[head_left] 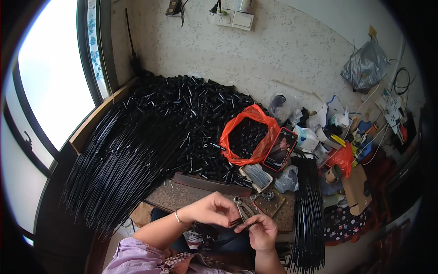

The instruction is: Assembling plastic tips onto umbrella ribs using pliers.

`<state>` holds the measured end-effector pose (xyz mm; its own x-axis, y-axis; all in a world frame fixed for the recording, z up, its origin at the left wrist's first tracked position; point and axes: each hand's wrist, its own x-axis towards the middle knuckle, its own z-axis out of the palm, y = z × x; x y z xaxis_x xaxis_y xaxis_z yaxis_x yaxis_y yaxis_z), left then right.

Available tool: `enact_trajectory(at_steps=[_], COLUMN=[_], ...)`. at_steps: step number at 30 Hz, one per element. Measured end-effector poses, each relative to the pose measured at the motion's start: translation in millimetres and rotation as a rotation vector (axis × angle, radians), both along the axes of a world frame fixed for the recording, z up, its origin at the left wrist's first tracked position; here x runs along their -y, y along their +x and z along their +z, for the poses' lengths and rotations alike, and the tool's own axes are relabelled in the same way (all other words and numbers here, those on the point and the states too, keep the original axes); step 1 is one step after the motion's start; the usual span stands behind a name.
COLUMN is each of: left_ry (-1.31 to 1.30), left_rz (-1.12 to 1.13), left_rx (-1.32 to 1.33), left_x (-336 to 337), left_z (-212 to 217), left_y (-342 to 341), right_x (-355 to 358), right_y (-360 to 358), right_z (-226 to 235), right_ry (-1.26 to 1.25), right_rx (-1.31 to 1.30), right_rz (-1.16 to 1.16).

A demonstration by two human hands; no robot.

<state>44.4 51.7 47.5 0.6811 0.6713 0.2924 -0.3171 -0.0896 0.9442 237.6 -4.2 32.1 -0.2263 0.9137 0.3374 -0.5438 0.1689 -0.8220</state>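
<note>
My left hand (212, 211), with a bracelet at its wrist, is closed in a pinch on a small black tubular piece (235, 223). Close beside it, my right hand (263, 232) has thumb and fingers pressed together around a thin dark item, mostly hidden by the fingers. The two hands' fingertips nearly meet over the table's near edge. Just beyond them are metal pliers (245, 210), partly covered by the right hand. A small tray (278, 204) with tiny metal bits lies past the pliers.
A large heap of black tubular pieces (182, 105) covers the table. Long black rods lie in bundles at left (123, 169) and right (310, 214). An open red bag (226, 148), a phone (280, 149), a box of thin metal pins (256, 177) and a dark strip (212, 184) surround the work spot.
</note>
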Motion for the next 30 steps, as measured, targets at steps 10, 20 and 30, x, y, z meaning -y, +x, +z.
enact_trajectory(at_steps=[10, 20, 30], left_ry=[0.481, 0.612, -0.554], left_rz=[1.096, 1.087, -0.079], left_rx=[-1.283, -1.126, 0.528], left_x=[-221.7, -222.2, -27.8], left_z=[-62.5, -74.5, -22.6], left_y=[56.1, 58.9, 41.5], right_x=[-40.9, -35.9, -1.1], right_y=[24.4, 31.5, -11.9], right_z=[-11.9, -13.0, 7.4], right_ry=[-0.265, -0.219, -0.188], right_rx=[-0.112, -0.063, -0.164], right_rz=[-0.262, -0.342, -0.040])
